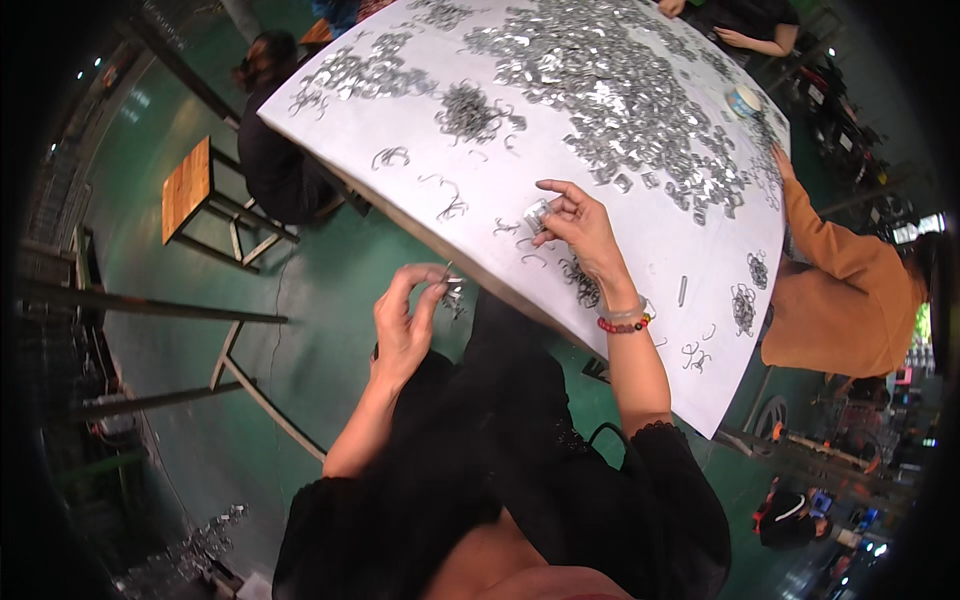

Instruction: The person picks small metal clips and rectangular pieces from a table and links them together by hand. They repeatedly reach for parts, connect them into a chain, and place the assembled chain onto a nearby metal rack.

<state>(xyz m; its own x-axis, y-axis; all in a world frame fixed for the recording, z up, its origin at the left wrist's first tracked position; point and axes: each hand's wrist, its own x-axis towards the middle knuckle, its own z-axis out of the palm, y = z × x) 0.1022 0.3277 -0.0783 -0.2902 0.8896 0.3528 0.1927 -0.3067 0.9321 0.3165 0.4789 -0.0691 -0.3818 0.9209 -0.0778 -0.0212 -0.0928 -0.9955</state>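
My right hand [583, 232] is over the near part of the white table, thumb and fingers closed on a small shiny metal piece [537, 213]. Off the table's near left edge, my left hand [404, 318] pinches a small cluster of dark curved metal bits [453, 296]; their exact kind is too small to make out. Beneath my right wrist lies a heap of dark curved wire pieces [581, 284]. Loose curved pieces [452, 205] are scattered on the tabletop left of my right hand.
A large spread of shiny metal pieces [600, 95] covers the white table [690, 250]. A cup [742, 101] stands at its right. Co-workers sit around, one in an orange top [835, 300]. A wooden stool [190, 190] stands on the green floor at left.
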